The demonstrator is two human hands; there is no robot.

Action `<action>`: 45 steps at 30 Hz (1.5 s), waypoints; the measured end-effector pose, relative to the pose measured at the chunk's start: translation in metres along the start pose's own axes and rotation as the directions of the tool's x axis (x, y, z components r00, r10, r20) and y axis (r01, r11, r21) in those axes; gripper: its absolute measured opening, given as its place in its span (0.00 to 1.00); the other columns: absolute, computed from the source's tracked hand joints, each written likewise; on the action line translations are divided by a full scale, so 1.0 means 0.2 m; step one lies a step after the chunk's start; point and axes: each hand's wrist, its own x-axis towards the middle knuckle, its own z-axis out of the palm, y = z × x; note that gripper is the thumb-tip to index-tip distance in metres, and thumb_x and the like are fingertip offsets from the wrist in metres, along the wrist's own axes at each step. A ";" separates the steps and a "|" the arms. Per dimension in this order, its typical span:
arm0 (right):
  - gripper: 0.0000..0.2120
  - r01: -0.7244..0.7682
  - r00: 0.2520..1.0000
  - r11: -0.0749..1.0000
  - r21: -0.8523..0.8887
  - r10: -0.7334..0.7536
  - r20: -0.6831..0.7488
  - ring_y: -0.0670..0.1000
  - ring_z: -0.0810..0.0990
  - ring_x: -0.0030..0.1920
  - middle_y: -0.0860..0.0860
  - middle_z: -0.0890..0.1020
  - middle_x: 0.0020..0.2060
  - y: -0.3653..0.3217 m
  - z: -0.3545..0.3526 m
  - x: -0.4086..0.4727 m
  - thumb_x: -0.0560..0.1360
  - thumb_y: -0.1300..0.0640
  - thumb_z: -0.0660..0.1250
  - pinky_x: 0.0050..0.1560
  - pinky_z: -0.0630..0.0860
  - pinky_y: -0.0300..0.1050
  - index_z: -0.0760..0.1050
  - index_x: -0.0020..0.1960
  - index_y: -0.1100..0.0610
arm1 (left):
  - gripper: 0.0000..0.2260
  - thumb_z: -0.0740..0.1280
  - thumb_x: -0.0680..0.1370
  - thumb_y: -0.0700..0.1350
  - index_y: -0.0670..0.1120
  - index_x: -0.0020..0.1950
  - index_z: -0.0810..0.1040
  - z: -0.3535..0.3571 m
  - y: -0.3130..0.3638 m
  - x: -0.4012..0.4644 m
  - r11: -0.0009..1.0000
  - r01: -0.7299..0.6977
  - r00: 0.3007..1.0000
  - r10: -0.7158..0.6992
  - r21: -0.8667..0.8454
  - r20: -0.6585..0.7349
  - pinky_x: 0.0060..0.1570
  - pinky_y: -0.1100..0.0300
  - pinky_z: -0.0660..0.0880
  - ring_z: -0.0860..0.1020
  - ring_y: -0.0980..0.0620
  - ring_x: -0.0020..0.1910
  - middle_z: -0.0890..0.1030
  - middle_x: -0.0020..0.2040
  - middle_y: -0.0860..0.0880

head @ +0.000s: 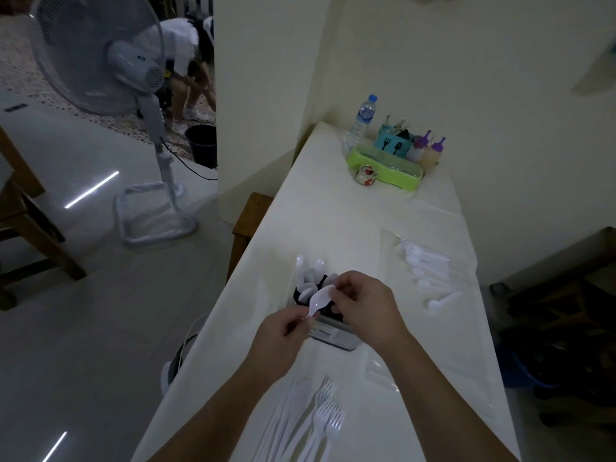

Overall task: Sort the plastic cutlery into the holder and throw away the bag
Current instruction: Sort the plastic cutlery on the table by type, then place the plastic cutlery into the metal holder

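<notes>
White-clothed table [333,228], holder [328,323] holding white spoons, left hand [280,331] and right hand [361,303] both pinching one spoon [318,300]

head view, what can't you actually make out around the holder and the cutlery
- Holder: both hands cover its near compartments, so what they hold is hidden.
- Right hand: its fingers curl away from the camera; whether they touch the spoon is unclear.
- Forks: handles cut off by the bottom edge; count unclear.
- Loose spoons at right: pale and blurred against the tablecloth, maybe still in clear wrap.
</notes>
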 end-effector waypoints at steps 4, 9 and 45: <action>0.05 0.027 0.983 0.999 -0.034 -0.033 -0.183 0.46 0.82 0.35 0.46 0.84 0.37 -0.01 -0.06 0.02 0.76 0.58 0.66 0.40 0.78 0.42 0.77 0.43 0.49 | 0.13 0.62 0.81 0.44 0.57 0.62 0.79 -0.02 0.00 0.01 0.997 0.075 0.996 -0.075 0.006 -0.047 0.48 0.70 0.76 0.80 0.59 0.49 0.83 0.51 0.56; 0.04 0.063 0.945 0.994 -0.092 -0.089 -0.315 0.46 0.81 0.37 0.47 0.82 0.36 -0.03 -0.10 0.05 0.78 0.58 0.65 0.37 0.74 0.35 0.76 0.46 0.50 | 0.21 0.54 0.83 0.38 0.62 0.68 0.68 -0.06 0.05 0.02 0.991 0.087 0.996 -0.087 0.099 -0.008 0.39 0.75 0.71 0.77 0.61 0.41 0.78 0.48 0.56; 0.04 -0.189 0.938 0.981 0.036 0.191 -0.290 0.47 0.79 0.38 0.46 0.82 0.36 0.39 0.23 -0.43 0.77 0.54 0.66 0.39 0.71 0.35 0.80 0.47 0.53 | 0.08 0.63 0.78 0.47 0.47 0.47 0.81 0.10 -0.25 -0.22 0.800 0.152 0.955 -0.270 0.580 0.122 0.44 0.63 0.70 0.78 0.53 0.43 0.79 0.44 0.52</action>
